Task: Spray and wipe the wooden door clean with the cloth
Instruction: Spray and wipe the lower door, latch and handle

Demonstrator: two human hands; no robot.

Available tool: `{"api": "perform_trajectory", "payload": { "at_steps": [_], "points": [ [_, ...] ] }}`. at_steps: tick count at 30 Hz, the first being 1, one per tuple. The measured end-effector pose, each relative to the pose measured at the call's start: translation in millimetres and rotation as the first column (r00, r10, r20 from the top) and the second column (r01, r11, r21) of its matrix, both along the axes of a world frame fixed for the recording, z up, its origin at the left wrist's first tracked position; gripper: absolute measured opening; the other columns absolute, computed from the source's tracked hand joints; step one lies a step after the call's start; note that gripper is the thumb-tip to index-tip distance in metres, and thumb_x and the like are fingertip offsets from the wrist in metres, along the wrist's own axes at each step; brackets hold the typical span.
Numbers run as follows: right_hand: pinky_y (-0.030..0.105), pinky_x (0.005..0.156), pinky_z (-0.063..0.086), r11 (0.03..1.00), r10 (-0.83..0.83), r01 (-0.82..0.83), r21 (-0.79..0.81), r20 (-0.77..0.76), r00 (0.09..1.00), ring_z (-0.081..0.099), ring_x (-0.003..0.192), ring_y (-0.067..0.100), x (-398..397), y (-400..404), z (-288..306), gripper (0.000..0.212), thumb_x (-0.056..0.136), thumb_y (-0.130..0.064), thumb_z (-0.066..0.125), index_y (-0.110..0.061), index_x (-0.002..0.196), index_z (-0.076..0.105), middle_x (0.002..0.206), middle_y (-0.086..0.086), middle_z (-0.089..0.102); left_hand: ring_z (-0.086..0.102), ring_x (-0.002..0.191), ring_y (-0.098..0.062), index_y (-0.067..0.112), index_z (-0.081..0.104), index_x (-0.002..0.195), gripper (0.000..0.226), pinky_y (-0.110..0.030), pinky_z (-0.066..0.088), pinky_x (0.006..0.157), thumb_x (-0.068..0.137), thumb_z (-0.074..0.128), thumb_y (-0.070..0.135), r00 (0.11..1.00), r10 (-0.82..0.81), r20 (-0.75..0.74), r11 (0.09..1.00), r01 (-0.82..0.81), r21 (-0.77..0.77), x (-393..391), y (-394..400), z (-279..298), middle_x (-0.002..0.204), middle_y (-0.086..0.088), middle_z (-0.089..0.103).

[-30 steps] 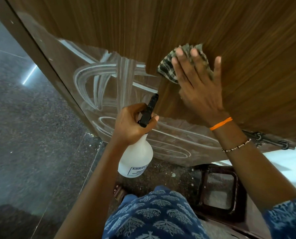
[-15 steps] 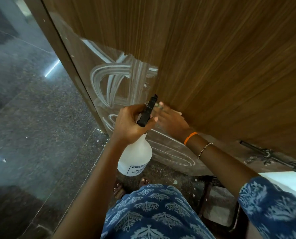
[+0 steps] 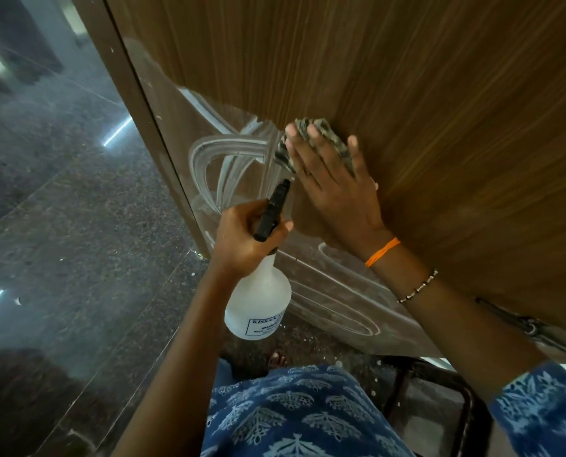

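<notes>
Right hand (image 3: 336, 189) lies flat, fingers straight, pressing the checked cloth (image 3: 311, 143) against the wooden door (image 3: 406, 94) — cloth under the fingertips, near frame centre. Left hand (image 3: 242, 239) at 6 o'clock of the cloth, grip curled round the neck of the white spray bottle (image 3: 258, 305); black nozzle (image 3: 272, 211) points up toward the cloth. Pale wipe streaks (image 3: 215, 159) at 9 o'clock of the cloth — dark speckled floor (image 3: 60, 225) beyond.

Cloth (image 3: 311, 140) mostly hidden — bottle label (image 3: 266, 324) unreadable.
</notes>
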State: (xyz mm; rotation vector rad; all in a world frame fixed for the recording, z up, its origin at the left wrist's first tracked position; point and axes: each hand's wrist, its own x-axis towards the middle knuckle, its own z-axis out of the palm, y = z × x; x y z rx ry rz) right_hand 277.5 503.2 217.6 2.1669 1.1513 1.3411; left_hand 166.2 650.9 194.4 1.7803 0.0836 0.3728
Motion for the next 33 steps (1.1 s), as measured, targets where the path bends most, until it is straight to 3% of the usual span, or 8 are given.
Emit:
{"api": "perform_trajectory", "payload": {
  "at_steps": [4, 7, 11, 16, 21, 25, 29, 33],
  "points": [
    [0.044, 0.115, 0.016, 0.971, -0.004, -0.007, -0.241, -0.043, 0.999, 0.026, 0.14, 0.022, -0.2, 18.6, -43.9, 0.054, 0.095, -0.012, 0.033, -0.006, 0.148, 0.025, 0.153, 0.004, 0.033, 0.055, 0.051, -0.03, -0.002, 0.063, 0.076, 0.044, -0.029, 0.044, 0.052, 0.074, 0.064, 0.042, 1.0, 0.017, 0.005, 0.999, -0.017, 0.032, 7.5, 25.6, -0.5, 0.058, -0.02, 0.058],
    [0.042, 0.113, 0.024, 0.905, 0.001, -0.06, -0.421, -0.14, 0.99, 0.04, 0.134, 0.021, -4.5, 25.1, -84.9, 0.058, 0.088, -0.012, 0.036, -0.001, 0.144, 0.026, 0.144, 0.002, 0.048, 0.05, 0.048, -0.033, 0.004, 0.061, 0.073, 0.038, -0.036, 0.041, 0.047, 0.073, 0.064, 0.042, 1.0, -0.018, -0.013, 0.998, 0.019, 0.057, 11.2, 46.2, 0.6, 0.053, -0.014, 0.053],
    [0.041, 0.111, 0.031, 0.816, -0.027, -0.104, -0.568, -0.217, 0.976, 0.043, 0.134, 0.014, -11.2, 26.0, -90.2, 0.057, 0.083, -0.006, 0.031, -0.017, 0.139, 0.042, 0.146, -0.007, 0.045, 0.049, 0.047, -0.038, 0.007, 0.062, 0.075, 0.032, -0.046, 0.042, 0.046, 0.076, 0.065, 0.038, 0.996, -0.089, -0.019, 0.996, 0.09, 0.021, 13.0, 70.6, -1.5, 0.056, -0.018, 0.053],
    [0.054, 0.11, -0.001, 0.956, -0.103, 0.057, -0.289, -0.147, 0.984, 0.014, 0.142, 0.023, -9.5, 22.9, -32.5, 0.067, 0.09, -0.001, 0.045, -0.017, 0.149, 0.018, 0.155, -0.002, 0.014, 0.051, 0.049, -0.03, 0.003, 0.063, 0.077, 0.038, -0.039, 0.042, 0.05, 0.075, 0.065, 0.04, 0.986, -0.163, -0.019, 0.986, 0.163, 0.013, 15.5, 86.3, -4.0, 0.055, -0.009, 0.052],
    [0.058, 0.104, 0.021, 0.983, -0.15, 0.143, 0.115, 0.051, 0.987, 0.036, 0.133, 0.015, 2.1, 40.1, 20.0, 0.049, 0.097, -0.01, 0.051, -0.02, 0.143, 0.038, 0.145, -0.003, 0.031, 0.052, 0.052, -0.035, -0.002, 0.061, 0.075, 0.045, -0.048, 0.045, 0.052, 0.076, 0.063, 0.043, 0.984, -0.177, -0.006, 0.984, 0.177, 0.03, 23.7, 96.6, -4.9, 0.056, -0.013, 0.052],
    [0.048, 0.117, 0.006, 0.969, -0.158, 0.138, 0.206, 0.089, 0.983, 0.042, 0.131, 0.016, 4.3, 49.9, 12.7, 0.044, 0.098, -0.013, 0.051, -0.021, 0.14, 0.044, 0.142, -0.005, 0.039, 0.05, 0.049, -0.042, -0.003, 0.058, 0.069, 0.049, -0.052, 0.045, 0.047, 0.078, 0.063, 0.045, 0.996, -0.078, 0.032, 0.997, 0.078, 0.018, 30.0, 102.3, -2.8, 0.055, -0.026, 0.05],
    [0.045, 0.118, 0.006, 0.963, -0.127, 0.105, 0.248, 0.073, 0.989, 0.034, 0.138, 0.018, 6.3, 63.5, -1.5, 0.045, 0.097, -0.013, 0.052, -0.018, 0.141, 0.043, 0.143, -0.003, 0.039, 0.049, 0.045, -0.04, 0.006, 0.058, 0.066, 0.042, -0.051, 0.043, 0.045, 0.079, 0.063, 0.046, 0.997, -0.065, 0.044, 0.994, 0.06, 0.092, 32.5, 109.5, -7.3, 0.052, -0.022, 0.051],
    [0.048, 0.115, 0.013, 0.998, -0.056, 0.058, 0.031, -0.062, 0.996, 0.031, 0.135, 0.02, 4.2, 82.4, -30.1, 0.052, 0.094, -0.007, 0.05, -0.013, 0.144, 0.034, 0.147, 0.002, 0.03, 0.053, 0.049, -0.037, 0.014, 0.058, 0.07, 0.027, -0.05, 0.046, 0.049, 0.078, 0.064, 0.04, 0.992, -0.113, 0.049, 0.993, 0.111, 0.048, 29.5, 114.6, -9.1, 0.055, -0.011, 0.055]
  ]
}}
